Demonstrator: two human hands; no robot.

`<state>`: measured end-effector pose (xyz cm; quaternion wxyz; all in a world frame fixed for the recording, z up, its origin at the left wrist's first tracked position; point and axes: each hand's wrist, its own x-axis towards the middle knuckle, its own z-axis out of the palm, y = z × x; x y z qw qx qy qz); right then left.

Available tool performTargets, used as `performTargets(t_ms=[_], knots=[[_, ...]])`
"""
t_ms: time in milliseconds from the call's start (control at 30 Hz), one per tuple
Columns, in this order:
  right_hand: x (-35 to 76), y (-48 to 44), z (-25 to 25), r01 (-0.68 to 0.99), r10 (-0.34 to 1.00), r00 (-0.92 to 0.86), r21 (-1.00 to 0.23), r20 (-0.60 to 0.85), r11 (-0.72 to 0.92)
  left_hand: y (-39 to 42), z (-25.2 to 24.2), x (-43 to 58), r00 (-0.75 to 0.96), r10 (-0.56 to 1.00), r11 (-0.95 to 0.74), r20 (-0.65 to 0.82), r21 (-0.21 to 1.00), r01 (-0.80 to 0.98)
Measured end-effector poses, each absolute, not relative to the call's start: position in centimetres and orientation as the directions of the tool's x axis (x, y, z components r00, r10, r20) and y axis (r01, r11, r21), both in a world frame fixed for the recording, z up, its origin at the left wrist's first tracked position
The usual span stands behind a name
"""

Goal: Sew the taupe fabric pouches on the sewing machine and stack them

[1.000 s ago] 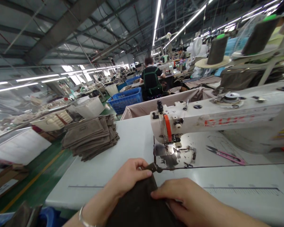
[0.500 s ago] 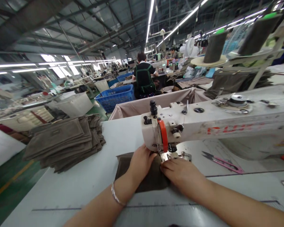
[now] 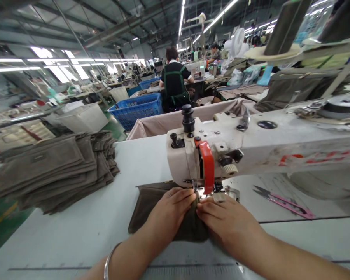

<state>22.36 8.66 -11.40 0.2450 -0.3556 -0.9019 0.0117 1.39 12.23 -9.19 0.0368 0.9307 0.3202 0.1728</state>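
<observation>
A dark brown fabric piece lies flat on the white sewing table, its far edge under the head of a white sewing machine with a red guard. My left hand rests on the fabric with fingers stretched flat, fingertips right at the presser foot. My right hand lies beside it, fingers flat, pressing the fabric just right of the needle. The needle itself is hidden behind the guard and my fingers.
A tall stack of brown fabric pieces sits at the table's left. Pink thread snips lie to the right of the machine. Thread cones stand behind. A person in a dark apron sits ahead near blue baskets.
Both hands pushed the fabric from the table's near edge forward under the machine head. The view has moved closer to the machine.
</observation>
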Motion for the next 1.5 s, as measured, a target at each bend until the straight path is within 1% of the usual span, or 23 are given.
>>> performTargets(t_ms=[100, 167, 267, 400, 567, 767, 900, 1067, 1167, 1233, 1333, 1400, 1467, 1500], knots=[[22.4, 8.7, -10.9, 0.626, 0.677, -0.572, -0.287, 0.464, 0.725, 11.8, -9.0, 1.6, 0.72, 0.615, -0.788, 0.323, 0.203, 0.582], [22.4, 8.9, -10.4, 0.602, 0.69, -0.561, -0.346, 0.457, 0.719, 11.7, -8.8, 1.7, 0.725, 0.61, -0.792, 0.321, 0.211, 0.573], [22.3, 9.1, -10.0, 0.57, 0.688, -0.589, -0.386, 0.424, 0.725, 11.6, -8.7, 1.7, 0.734, 0.619, -0.786, 0.281, 0.222, 0.577], [22.2, 9.0, -9.8, 0.572, 0.688, -0.618, -0.382, 0.38, 0.726, 11.5, -8.9, 1.6, 0.728, 0.65, -0.759, 0.219, 0.248, 0.602], [22.2, 8.8, -9.4, 0.561, 0.684, -0.609, -0.391, 0.402, 0.729, 11.9, -8.8, 1.6, 0.744, 0.659, -0.743, 0.114, 0.254, 0.619], [22.3, 9.1, -9.0, 0.56, 0.673, -0.636, -0.376, 0.378, 0.739, 12.4, -8.4, 1.5, 0.725, 0.666, -0.734, 0.177, 0.333, 0.592], [22.4, 9.0, -9.2, 0.562, 0.669, -0.642, -0.364, 0.375, 0.743, 12.2, -8.5, 1.5, 0.728, 0.666, -0.733, 0.161, 0.324, 0.598], [22.0, 9.0, -9.5, 0.546, 0.675, -0.643, -0.401, 0.362, 0.736, 12.1, -8.7, 1.4, 0.736, 0.66, -0.736, 0.15, 0.321, 0.595], [22.7, 9.1, -8.1, 0.539, 0.679, -0.655, -0.426, 0.33, 0.727, 11.7, -8.4, 1.3, 0.729, 0.666, -0.735, 0.159, 0.305, 0.606], [24.2, 9.0, -6.5, 0.533, 0.675, -0.687, -0.445, 0.269, 0.719, 11.1, -7.9, 1.1, 0.726, 0.666, -0.737, 0.171, 0.3, 0.606], [26.8, 9.1, -5.0, 0.583, 0.696, -0.705, -0.447, 0.137, 0.679, 9.6, -7.3, 0.6, 0.763, 0.621, -0.771, 0.178, 0.317, 0.553], [27.8, 9.4, -5.5, 0.607, 0.699, -0.712, -0.44, 0.069, 0.662, 8.7, -7.0, 0.5, 0.786, 0.591, -0.792, 0.178, 0.314, 0.524], [27.8, 10.1, -7.0, 0.667, 0.764, -0.639, -0.43, 0.089, 0.608, 8.2, -7.0, 0.7, 0.788, 0.586, -0.799, 0.19, 0.3, 0.522], [27.4, 10.4, -7.8, 0.712, 0.814, -0.564, -0.418, 0.136, 0.563, 8.1, -7.1, 0.8, 0.782, 0.589, -0.798, 0.203, 0.299, 0.523]])
